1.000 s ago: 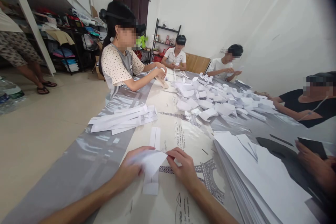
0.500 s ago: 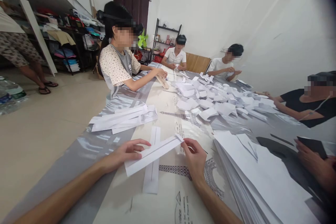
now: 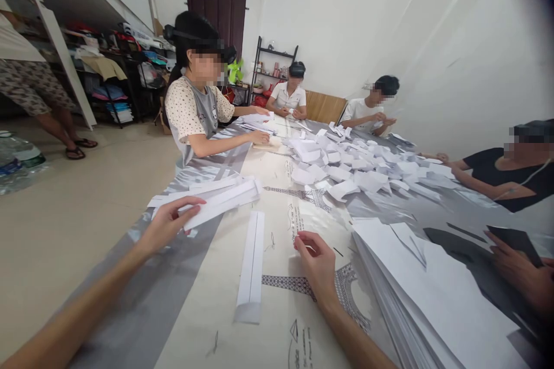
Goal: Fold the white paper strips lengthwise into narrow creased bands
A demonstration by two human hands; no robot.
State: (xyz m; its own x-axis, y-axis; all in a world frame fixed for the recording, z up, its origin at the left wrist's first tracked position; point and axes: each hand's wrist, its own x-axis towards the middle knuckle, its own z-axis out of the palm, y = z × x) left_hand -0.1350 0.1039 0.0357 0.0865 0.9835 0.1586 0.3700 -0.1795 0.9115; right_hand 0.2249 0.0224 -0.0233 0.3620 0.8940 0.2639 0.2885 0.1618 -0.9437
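A folded white paper strip (image 3: 223, 203) is pinched in my left hand (image 3: 175, 222), its thumb below and fingers above. The strip lies over a pile of similar paper strips (image 3: 208, 185) at the table's left side. My right hand (image 3: 318, 262) hovers above the printed tablecloth, with thumb and forefinger drawn together and nothing visible between them. Between my hands, another long folded strip (image 3: 251, 268) with a dark line down its middle rests on the cloth, its near end creased.
A stack of white paper sheets (image 3: 428, 288) stands at my right. Beyond it spreads a heap of small folded papers (image 3: 359, 158). Several co-workers sit round the table; one (image 3: 197, 109) handles papers at the left. At far right, a person's hand (image 3: 515, 265) holds a dark object.
My left hand has carried the folded strip left and away onto the pile. My right hand has let go of the strip's end and stays nearly in place.
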